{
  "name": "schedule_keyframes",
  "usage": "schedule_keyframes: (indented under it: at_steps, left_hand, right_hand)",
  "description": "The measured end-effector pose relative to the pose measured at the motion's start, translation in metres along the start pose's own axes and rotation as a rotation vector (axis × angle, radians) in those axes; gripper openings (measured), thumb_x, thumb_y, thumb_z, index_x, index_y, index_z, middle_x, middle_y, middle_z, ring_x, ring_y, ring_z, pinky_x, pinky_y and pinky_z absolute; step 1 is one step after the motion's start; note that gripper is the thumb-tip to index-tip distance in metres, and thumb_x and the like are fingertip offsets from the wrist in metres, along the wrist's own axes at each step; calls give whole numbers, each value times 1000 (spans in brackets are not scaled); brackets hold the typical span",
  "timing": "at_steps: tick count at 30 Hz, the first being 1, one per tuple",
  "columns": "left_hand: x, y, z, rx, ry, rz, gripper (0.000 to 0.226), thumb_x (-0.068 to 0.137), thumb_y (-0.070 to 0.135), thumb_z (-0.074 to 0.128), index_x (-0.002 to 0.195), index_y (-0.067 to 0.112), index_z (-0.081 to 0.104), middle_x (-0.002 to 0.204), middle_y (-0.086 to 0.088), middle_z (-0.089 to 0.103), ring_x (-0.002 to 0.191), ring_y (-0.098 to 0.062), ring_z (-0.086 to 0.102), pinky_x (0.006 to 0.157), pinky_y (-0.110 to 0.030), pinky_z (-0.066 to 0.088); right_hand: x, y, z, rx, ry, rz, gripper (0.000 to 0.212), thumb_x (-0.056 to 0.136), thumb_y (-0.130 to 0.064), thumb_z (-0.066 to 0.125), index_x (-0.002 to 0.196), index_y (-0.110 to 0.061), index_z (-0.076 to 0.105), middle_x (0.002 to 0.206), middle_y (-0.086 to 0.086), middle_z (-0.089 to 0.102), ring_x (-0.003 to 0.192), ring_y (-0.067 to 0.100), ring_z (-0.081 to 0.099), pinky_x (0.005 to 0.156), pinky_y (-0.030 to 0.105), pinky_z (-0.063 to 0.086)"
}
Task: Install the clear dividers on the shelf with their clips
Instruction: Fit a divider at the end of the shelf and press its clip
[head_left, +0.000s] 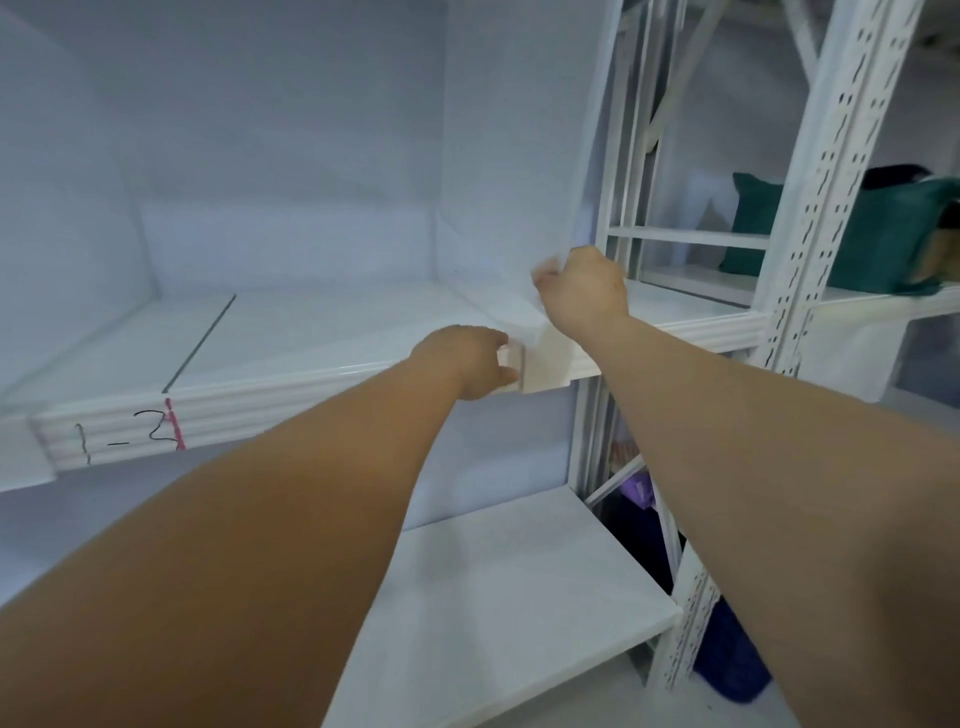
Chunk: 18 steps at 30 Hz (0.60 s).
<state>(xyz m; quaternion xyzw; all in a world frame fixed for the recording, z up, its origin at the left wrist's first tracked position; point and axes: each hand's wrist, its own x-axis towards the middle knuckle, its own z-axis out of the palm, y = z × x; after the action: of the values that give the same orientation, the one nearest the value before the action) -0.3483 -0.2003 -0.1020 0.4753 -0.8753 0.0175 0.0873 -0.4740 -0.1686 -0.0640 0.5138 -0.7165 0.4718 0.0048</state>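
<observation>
A tall clear divider (519, 171) stands upright on the white shelf (291, 338), running from the back wall to the front edge. My right hand (582, 286) is closed on the divider's front edge just above the shelf. My left hand (467, 358) pinches a white clip (545, 364) that sits over the shelf's ribbed front lip at the divider's foot. Another clip (21, 452) hangs on the lip at the far left. A dark line (200, 343) crosses the shelf board, and "1-2" with a pink mark (174, 423) is written on the lip.
A lower white shelf board (493, 597) juts out under my arms. A perforated white upright (815, 218) stands to the right. Behind it a neighbouring rack holds a green cushion (872, 234). A blue basket (732, 660) sits on the floor.
</observation>
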Motion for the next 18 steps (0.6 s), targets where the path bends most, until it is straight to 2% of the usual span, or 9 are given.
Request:
schedule_keyframes:
  at_steps: [2, 4, 6, 8, 10, 12, 14, 18]
  left_hand:
    - [10, -3, -3, -30, 38, 4, 51, 96, 42, 46, 143, 23, 41, 147, -1, 46, 134, -24, 42, 107, -33, 35]
    - [17, -8, 0, -61, 85, 17, 44, 94, 41, 50, 134, 23, 51, 137, -4, 54, 126, -28, 46, 104, -35, 39]
    - [21, -13, 4, -61, 134, 37, 40, 92, 44, 52, 126, 24, 55, 128, -5, 55, 119, -30, 45, 101, -39, 40]
    - [24, -16, 4, -40, 146, 81, 38, 91, 45, 54, 123, 24, 56, 123, -6, 54, 115, -30, 45, 99, -38, 41]
    - [28, -20, 4, -57, 150, 129, 38, 89, 45, 57, 119, 23, 58, 120, -7, 54, 112, -29, 47, 98, -36, 40]
    - [30, -24, 5, -121, 152, 148, 38, 86, 46, 60, 117, 23, 59, 118, -6, 54, 111, -29, 48, 99, -34, 39]
    - [31, -25, 7, -163, 145, 148, 41, 86, 46, 60, 123, 28, 55, 121, -6, 52, 117, -29, 45, 102, -37, 38]
    - [26, -22, 6, -60, 128, 154, 55, 92, 46, 49, 144, 45, 29, 140, -3, 44, 129, -31, 33, 107, -42, 34]
  right_hand:
    - [6, 3, 8, -7, -3, -1, 21, 95, -22, 43, 82, -8, 52, 78, 9, 54, 75, 28, 51, 63, 27, 38]
    - [10, 6, 13, -25, 0, -1, 24, 95, -21, 43, 76, -7, 50, 79, 10, 53, 75, 27, 51, 64, 26, 36]
    - [14, 9, 17, -48, 2, 6, 33, 95, -20, 43, 64, -10, 41, 74, 8, 50, 74, 27, 49, 62, 26, 35]
    - [17, 14, 21, -34, -19, 34, 35, 93, -18, 44, 59, -13, 37, 69, 6, 49, 71, 27, 49, 55, 24, 34]
    - [20, 20, 27, 35, -38, 54, 27, 91, -17, 45, 65, -9, 47, 74, 8, 57, 70, 27, 52, 47, 24, 32]
    - [21, 22, 30, 94, -38, 76, 22, 89, -16, 47, 82, -1, 62, 86, 12, 67, 74, 28, 59, 47, 22, 37]
    - [22, 21, 31, 118, -23, 104, 24, 89, -15, 49, 95, 1, 66, 94, 14, 70, 77, 27, 60, 52, 23, 42]
    - [28, 18, 24, 81, 13, 131, 24, 91, -16, 51, 107, -1, 61, 100, 13, 67, 91, 30, 61, 72, 31, 51]
